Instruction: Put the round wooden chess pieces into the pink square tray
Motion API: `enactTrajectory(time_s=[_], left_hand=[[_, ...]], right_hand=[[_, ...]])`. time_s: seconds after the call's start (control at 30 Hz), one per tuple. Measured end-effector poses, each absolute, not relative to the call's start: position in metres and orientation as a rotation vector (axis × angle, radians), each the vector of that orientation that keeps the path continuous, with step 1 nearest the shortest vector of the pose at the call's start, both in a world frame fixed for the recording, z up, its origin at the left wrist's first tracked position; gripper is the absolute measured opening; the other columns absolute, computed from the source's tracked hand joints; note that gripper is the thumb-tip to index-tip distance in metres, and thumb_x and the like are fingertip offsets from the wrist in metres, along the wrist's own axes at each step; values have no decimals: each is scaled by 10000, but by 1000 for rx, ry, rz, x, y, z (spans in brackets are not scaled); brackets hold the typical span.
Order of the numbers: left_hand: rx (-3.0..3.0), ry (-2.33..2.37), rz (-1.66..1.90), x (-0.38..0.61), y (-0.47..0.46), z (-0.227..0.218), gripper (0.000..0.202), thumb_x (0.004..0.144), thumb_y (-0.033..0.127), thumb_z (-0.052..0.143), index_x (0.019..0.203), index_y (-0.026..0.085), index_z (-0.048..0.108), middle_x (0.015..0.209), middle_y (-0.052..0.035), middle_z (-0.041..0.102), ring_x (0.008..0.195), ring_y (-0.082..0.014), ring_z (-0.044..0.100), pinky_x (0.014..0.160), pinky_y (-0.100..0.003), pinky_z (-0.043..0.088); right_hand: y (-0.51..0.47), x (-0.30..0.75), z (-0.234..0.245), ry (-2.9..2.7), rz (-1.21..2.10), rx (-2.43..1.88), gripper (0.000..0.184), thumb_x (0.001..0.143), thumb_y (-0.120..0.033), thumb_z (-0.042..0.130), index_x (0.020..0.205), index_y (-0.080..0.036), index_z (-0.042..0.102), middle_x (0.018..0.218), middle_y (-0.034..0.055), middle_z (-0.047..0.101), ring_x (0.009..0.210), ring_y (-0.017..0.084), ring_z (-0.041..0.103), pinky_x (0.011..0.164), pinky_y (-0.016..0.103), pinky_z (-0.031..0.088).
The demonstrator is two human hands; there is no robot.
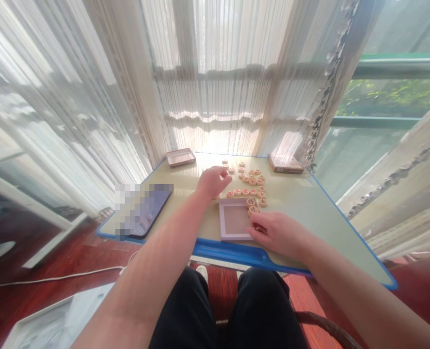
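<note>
Round wooden Chinese chess pieces (pixel 246 192) with red or dark characters lie in loose rows on the table. Over the left part of these rows is my left hand (pixel 214 182), its fingers curled in; whatever they hold, if anything, is hidden. A shallow pale box (pixel 226 236) lies close to me at the table's front. Two larger-looking chess pieces (pixel 251 207) line its right side. My right hand (pixel 275 233) reaches over the box's right edge, thumb and fingers closed around another piece (pixel 259 229), which shows only partly.
A tablet-like dark device (pixel 152 213) lies on the left of the blue-edged table (pixel 305 228). A shallow tray (pixel 181 157) sits at the far left corner, and a flat box (pixel 286 164) at the far right. Sheer curtains (pixel 215 97) hang behind.
</note>
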State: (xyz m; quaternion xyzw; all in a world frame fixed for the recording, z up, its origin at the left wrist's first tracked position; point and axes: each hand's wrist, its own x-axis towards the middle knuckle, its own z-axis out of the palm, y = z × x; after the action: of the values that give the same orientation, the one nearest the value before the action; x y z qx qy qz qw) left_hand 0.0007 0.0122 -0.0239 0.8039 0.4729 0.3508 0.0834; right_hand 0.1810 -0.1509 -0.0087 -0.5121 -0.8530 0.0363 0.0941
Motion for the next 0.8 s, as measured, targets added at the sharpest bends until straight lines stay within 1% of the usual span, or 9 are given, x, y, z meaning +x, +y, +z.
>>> enactTrajectory(time_s=[0.17, 0.33, 0.53, 0.8], left_hand=[[2398, 1438, 1054, 1, 11, -21, 165, 748, 312, 537, 737, 186, 644, 825, -30, 653, 729, -168, 562, 720, -311, 446], [2404, 1425, 1086, 1, 12, -21, 157, 746, 309, 541, 721, 185, 633, 814, -27, 653, 733, -171, 565, 719, -311, 443], [2369, 1420, 1131, 0, 9, -20, 155, 759, 299, 537, 736, 176, 629, 840, -41, 654, 767, -175, 575, 744, -308, 451], [2377, 1415, 1132, 1, 9, -19, 152, 762, 292, 542, 743, 173, 634, 843, -46, 650, 791, -180, 574, 760, -313, 453]], right_hand=[[-149, 182, -9, -2603, 106, -1419, 315, 904, -309, 399, 653, -181, 538, 665, 19, 599, 622, 116, 494, 600, 248, 296], [-148, 183, -10, -2617, 104, -1390, 322, 906, -321, 406, 661, -175, 556, 686, 28, 614, 639, 119, 504, 621, 248, 309], [-150, 183, -9, -2542, 100, -1471, 257, 873, -312, 443, 662, -187, 523, 625, 7, 571, 569, 110, 459, 554, 246, 268], [-151, 184, -10, -2518, 127, -1438, 195, 840, -229, 432, 658, -190, 489, 612, 5, 555, 560, 108, 445, 548, 249, 251]])
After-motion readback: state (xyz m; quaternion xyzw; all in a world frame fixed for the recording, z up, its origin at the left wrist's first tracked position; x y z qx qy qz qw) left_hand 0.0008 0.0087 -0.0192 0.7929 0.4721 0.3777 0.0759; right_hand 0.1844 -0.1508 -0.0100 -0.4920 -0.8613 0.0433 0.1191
